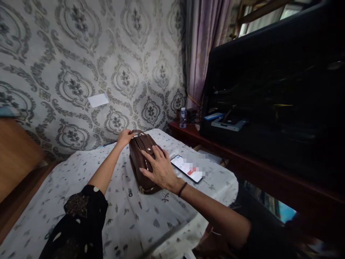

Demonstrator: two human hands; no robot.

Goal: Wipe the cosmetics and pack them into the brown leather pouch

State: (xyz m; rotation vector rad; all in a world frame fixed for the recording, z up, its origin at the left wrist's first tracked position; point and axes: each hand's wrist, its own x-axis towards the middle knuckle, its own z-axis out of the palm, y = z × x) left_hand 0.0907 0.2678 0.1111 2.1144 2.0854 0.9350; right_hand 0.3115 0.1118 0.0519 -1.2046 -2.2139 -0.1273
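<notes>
A brown leather bag (134,163) with metal zips and a small clasp lies on a table covered by a white patterned cloth (121,223). At the bag's far end my left hand (125,138) has its fingers closed at the zip end, beside the handle; the exact part in its grip is too small to tell. My right hand (161,169) rests on top of the bag with its fingers spread. Just right of the bag, a phone (185,168) lies face up with its screen lit.
A clear bottle (183,118) stands on a dark red cabinet (188,132) at the back, near a large black screen (269,93). The patterned wall (121,54) borders the table's far side. A wooden panel (18,154) is at the left.
</notes>
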